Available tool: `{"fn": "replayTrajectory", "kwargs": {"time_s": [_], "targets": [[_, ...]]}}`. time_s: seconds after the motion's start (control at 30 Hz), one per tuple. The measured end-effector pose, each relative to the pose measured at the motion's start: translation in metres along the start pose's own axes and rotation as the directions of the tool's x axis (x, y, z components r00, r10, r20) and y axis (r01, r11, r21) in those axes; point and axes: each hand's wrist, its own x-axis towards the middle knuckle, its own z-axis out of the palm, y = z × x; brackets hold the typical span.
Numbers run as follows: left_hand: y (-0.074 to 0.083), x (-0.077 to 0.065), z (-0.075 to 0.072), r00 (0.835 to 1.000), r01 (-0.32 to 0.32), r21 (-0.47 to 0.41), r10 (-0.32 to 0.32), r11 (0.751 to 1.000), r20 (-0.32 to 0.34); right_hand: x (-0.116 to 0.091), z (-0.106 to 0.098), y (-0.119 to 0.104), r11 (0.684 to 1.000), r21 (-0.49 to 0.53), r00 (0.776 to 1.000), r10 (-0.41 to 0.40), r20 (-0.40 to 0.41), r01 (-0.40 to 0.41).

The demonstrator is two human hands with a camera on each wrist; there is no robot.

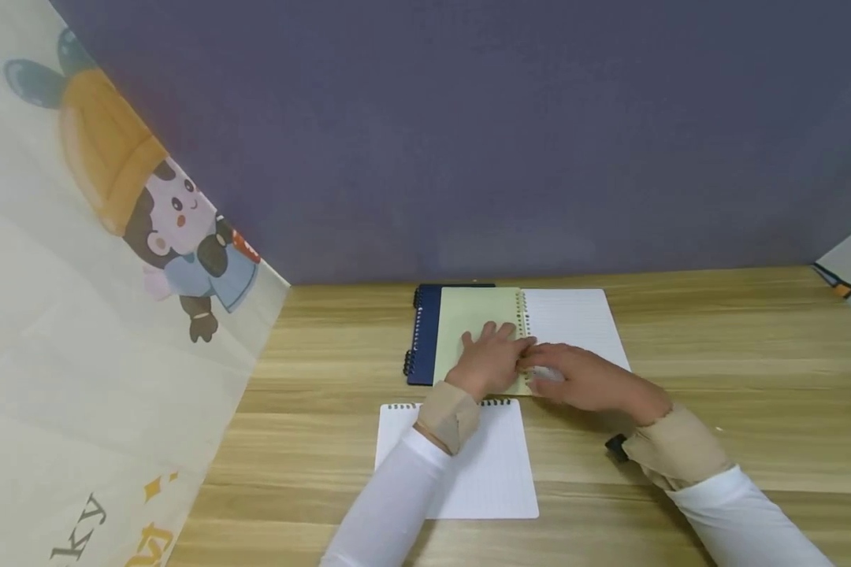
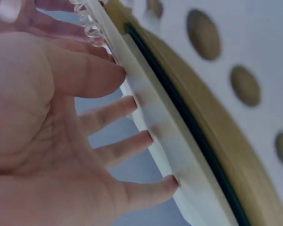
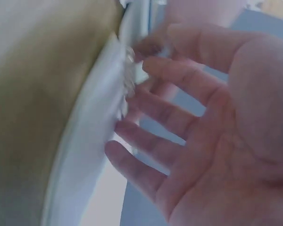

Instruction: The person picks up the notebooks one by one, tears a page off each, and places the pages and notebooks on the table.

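Note:
A spiral notebook lies spread on the table, with a pale green page (image 1: pixel 468 307) on the left and a white lined page (image 1: pixel 574 315) on the right. Between them runs a ring binding (image 1: pixel 521 303); in the left wrist view its rings (image 2: pixel 92 30) look clear. My left hand (image 1: pixel 488 366) presses its spread fingertips on the green page, beside the binding. The right hand (image 1: pixel 583 379) hovers over the lower binding and white page, fingers extended close to the rings and to the left hand's fingers. The hands hide the binding's lower part.
A dark blue cover (image 1: pixel 425 335) with black rings sticks out from under the green page. Nearer me, a white lined sheet (image 1: pixel 492 472) with holes along its top lies partly under the left forearm. A dark wall (image 1: pixel 468 157) rises behind the wooden table (image 1: pixel 716 354).

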Motion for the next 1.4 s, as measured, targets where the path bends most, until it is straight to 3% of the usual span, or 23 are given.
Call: {"fn": "replayTrajectory", "kwargs": {"time_s": [0.1,0.33,0.53,0.7,0.9,1.2,1.4], "targets": [[0.001,-0.001,0.001,1.000,0.024,0.001,-0.024,1.000,0.001,-0.001,-0.010,0.005,0.999,0.044,0.999,-0.001,-0.040,0.003],[0.001,-0.003,0.003,0.999,0.048,-0.020,-0.047,0.999,0.013,0.001,-0.027,0.023,0.998,0.015,0.992,0.066,-0.110,-0.064],[-0.001,-0.003,0.005,0.999,0.044,-0.021,-0.044,0.999,-0.001,0.020,-0.035,0.047,0.995,-0.058,0.994,0.076,-0.079,-0.081],[-0.001,-0.001,0.005,0.999,0.036,-0.027,-0.036,0.999,-0.004,0.042,-0.041,0.064,0.980,-0.117,0.987,0.153,-0.053,-0.159],[0.001,0.002,0.005,1.000,0.020,-0.022,-0.020,1.000,0.001,0.060,-0.045,0.078,0.936,-0.213,0.959,0.284,-0.019,-0.281],[0.003,0.003,0.000,1.000,0.023,0.030,-0.024,0.999,0.019,0.072,-0.050,0.085,0.882,-0.297,0.922,0.387,0.011,-0.366],[0.003,0.003,-0.002,0.999,0.021,0.024,-0.022,0.999,0.030,0.073,-0.049,0.086,0.880,-0.301,0.923,0.384,0.002,-0.366]]}}
